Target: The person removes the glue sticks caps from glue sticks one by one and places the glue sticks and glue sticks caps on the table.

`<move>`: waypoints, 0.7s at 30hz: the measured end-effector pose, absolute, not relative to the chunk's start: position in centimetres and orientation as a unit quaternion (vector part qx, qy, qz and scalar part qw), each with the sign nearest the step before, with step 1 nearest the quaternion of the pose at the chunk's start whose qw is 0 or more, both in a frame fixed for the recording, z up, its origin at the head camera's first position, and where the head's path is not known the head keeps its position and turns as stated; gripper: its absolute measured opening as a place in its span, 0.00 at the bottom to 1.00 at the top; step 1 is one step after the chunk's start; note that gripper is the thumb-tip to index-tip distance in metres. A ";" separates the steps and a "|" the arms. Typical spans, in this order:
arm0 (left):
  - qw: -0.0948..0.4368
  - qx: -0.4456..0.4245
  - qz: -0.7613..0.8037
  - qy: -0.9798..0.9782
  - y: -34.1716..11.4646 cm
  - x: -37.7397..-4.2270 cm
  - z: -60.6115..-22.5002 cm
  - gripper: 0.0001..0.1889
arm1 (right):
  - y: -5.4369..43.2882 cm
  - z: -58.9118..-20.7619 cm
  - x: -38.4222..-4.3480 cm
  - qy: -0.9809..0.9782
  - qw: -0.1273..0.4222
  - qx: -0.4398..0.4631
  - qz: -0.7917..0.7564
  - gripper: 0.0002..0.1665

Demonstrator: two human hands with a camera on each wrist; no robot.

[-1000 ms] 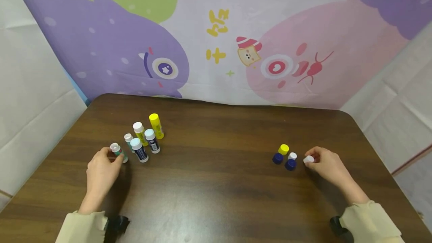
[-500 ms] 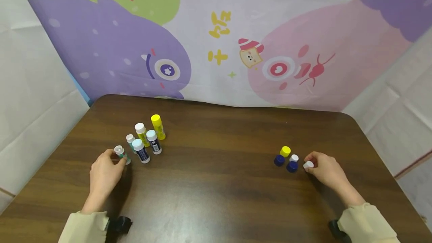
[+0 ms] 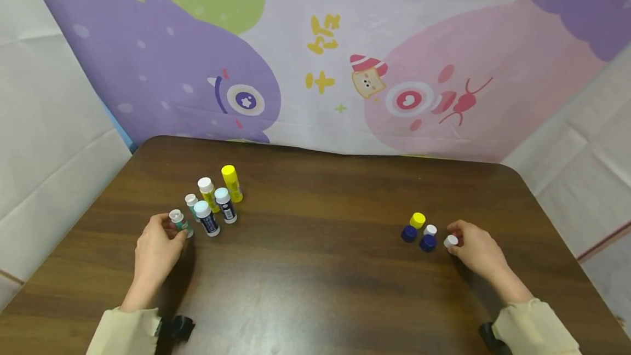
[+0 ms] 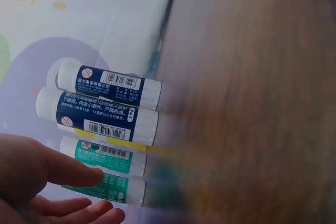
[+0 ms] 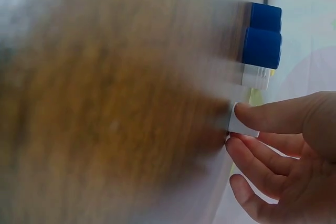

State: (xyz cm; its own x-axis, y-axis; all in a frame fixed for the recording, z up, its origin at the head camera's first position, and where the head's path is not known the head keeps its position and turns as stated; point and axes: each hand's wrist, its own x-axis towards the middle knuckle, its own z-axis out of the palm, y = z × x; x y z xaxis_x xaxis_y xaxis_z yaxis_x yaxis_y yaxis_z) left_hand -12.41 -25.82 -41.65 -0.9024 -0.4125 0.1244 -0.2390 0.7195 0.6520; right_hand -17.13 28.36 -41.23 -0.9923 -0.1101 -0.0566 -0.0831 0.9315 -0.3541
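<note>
At the table's left, my left hand point(image 3: 155, 248) holds a green glue stick point(image 3: 180, 223), uncapped and upright, between thumb and fingers. Its thumb point(image 4: 79, 171) lies over that stick in the left wrist view. Close by stand a second uncapped green glue stick point(image 3: 191, 207), two dark blue glue sticks point(image 3: 209, 223) with white tops, a yellow one with a white top point(image 3: 207, 195) and an all-yellow one point(image 3: 231, 184). On the right, my right hand point(image 3: 478, 248) pinches a small white cap point(image 5: 244, 121) at the table surface.
Beside the right hand lie two dark blue caps point(image 3: 428, 242), a yellow cap point(image 3: 417, 220) and another white cap point(image 3: 430, 230). The brown wooden table point(image 3: 315, 223) ends at a cartoon-printed cloth point(image 3: 300, 119). White panels point(image 3: 44, 141) flank both sides.
My left hand has shifted the green glue stick slightly right, nearer the other sticks. My right hand has brought the white cap a little lower and closer to the other caps. The view shifted slightly.
</note>
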 end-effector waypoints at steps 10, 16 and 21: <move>0.200 0.193 -0.367 -0.888 -24.9 -11.8 -40.6 0.32 | 28.2 -40.3 -16.3 0.982 -0.021 -0.066 -0.176 0.23; 0.269 0.170 -0.358 -0.878 -24.5 -11.8 -39.3 0.27 | 27.2 -38.4 -16.7 0.972 -0.109 -0.071 -0.194 0.22; 0.311 0.144 -0.347 -0.873 -24.0 -12.0 -38.5 0.23 | 25.3 -37.1 -17.5 0.955 -0.163 -0.083 -0.232 0.20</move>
State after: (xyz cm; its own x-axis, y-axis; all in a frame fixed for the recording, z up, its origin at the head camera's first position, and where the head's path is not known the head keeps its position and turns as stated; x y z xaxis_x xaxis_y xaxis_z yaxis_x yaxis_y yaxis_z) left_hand -12.01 -24.02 -38.46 -0.7648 -0.4674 0.4434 -0.0351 0.7174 0.6957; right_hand -17.55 25.25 -37.15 -0.9329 -0.0826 0.3506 -0.2340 0.8791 -0.4153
